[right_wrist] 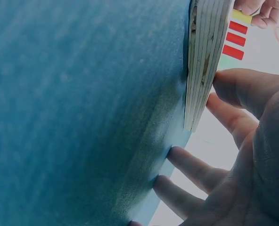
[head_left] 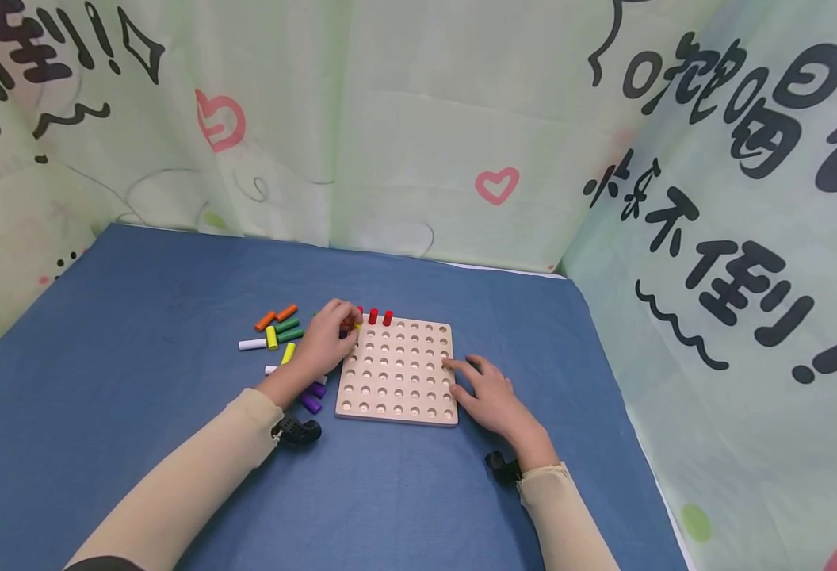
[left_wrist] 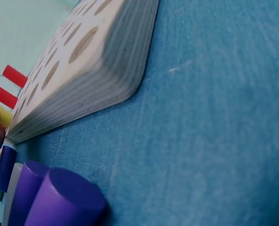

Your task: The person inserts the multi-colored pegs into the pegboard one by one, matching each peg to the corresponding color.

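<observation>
At the back left corner of the wooden pegboard [head_left: 397, 373], my left hand [head_left: 327, 337] pinches a yellow peg [right_wrist: 242, 17]. In the left wrist view that yellow peg [left_wrist: 4, 117] stands close to the board's surface, its end at the corner hole. Red pegs [head_left: 373, 316] stand upright in the back row beside it. My right hand [head_left: 486, 392] lies at the board's right edge, its thumb and index finger touching the board. The other fingers [right_wrist: 196, 168] spread out, their tips on the blue cloth.
Loose pegs lie left of the board: orange pegs [head_left: 265, 321], green pegs [head_left: 291, 335], a white peg [head_left: 252, 345], a yellow peg [head_left: 272, 338] and purple pegs [head_left: 310, 403]. Behind the blue-covered table [head_left: 176, 317] hangs a pale printed curtain [head_left: 404, 119].
</observation>
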### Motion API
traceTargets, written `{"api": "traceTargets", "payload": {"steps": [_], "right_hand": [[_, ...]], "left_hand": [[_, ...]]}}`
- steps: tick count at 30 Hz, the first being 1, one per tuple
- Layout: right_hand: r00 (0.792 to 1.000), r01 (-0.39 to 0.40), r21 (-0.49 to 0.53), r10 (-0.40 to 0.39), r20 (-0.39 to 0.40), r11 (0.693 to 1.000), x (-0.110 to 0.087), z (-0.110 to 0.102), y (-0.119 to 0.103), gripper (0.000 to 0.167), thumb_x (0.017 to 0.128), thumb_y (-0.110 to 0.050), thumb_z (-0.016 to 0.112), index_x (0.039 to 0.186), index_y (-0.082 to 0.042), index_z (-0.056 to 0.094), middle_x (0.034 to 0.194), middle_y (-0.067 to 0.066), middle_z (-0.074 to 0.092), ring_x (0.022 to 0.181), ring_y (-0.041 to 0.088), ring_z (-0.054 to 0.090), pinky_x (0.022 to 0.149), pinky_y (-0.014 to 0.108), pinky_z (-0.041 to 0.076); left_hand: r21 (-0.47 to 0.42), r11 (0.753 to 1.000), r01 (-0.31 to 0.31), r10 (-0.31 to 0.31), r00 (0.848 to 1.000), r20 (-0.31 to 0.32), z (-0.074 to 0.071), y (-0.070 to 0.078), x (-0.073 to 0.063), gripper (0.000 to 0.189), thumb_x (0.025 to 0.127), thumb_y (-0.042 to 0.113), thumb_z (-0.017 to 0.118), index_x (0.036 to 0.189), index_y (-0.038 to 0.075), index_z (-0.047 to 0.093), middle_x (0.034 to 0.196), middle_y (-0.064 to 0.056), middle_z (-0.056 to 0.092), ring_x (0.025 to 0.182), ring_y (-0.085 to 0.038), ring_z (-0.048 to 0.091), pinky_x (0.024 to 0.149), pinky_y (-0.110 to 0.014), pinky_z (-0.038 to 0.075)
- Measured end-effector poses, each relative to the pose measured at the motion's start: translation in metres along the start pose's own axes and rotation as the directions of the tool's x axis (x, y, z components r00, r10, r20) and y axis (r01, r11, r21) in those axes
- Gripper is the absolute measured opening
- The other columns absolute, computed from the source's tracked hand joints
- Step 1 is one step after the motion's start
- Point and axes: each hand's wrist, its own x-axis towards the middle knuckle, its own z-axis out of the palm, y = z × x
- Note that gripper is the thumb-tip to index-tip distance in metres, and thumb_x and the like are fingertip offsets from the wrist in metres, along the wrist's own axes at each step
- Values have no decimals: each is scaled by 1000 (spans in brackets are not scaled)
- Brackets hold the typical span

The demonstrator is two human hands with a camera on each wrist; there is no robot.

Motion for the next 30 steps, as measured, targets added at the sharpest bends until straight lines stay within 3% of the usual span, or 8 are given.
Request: {"api": "traceTargets", "payload": {"steps": [10, 18, 30], "right_hand": [[1000, -2, 0, 2, 6, 1000, -1, -1, -1, 50, 107, -33, 57, 155, -28, 47, 165, 24, 31, 152, 49, 28, 117, 76, 17], [1000, -12, -4, 12, 9, 1000, -1, -1, -1, 50, 107, -32, 57, 155, -29, 47, 165, 23, 31, 152, 48, 28, 117, 75, 18], [1000, -4, -6, 4, 6, 1000, 0, -1, -2, 50, 106, -32, 57, 155, -28, 47, 165, 24, 31, 152, 49, 28, 117, 76, 18]], "left_hand": [[-23, 1000, -3, 3, 1000, 13, -5, 0, -2, 13, 96, 1, 66, 107, 5, 64, 116, -13, 58, 104, -28, 66, 94, -43, 56], [12, 1000, -2, 2, 1000, 12, -14, -2, -11, 14, 95, 5, 69, 109, 6, 66, 117, -13, 60, 107, -29, 66, 96, -46, 56], [165, 985, 54, -50, 998, -28, -38, 0, -30, 10, 94, 6, 70, 104, 6, 68, 107, -13, 66, 99, -30, 63, 86, -46, 54]]}}
